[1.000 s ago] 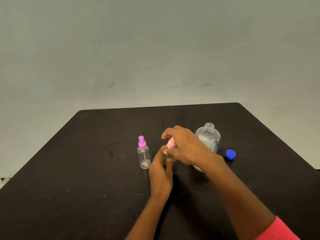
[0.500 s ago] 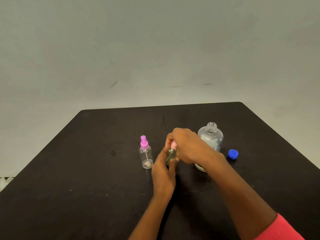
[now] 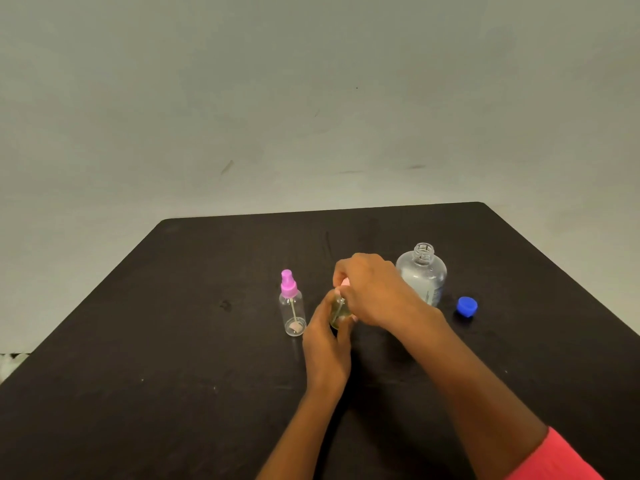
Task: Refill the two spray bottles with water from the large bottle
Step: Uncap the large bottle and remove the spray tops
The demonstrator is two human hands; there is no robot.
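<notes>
On the desk [image 3: 180, 375], between the magenta-capped spray bottle [image 3: 292, 311] and the uncapped large bottle [image 3: 424, 277], my left hand [image 3: 325, 344] grips the middle spray bottle [image 3: 337, 311] while my right hand [image 3: 372, 292] clasps its pink cap [image 3: 344, 281], which I judge should be turned squarely, with the body kept upright.
</notes>
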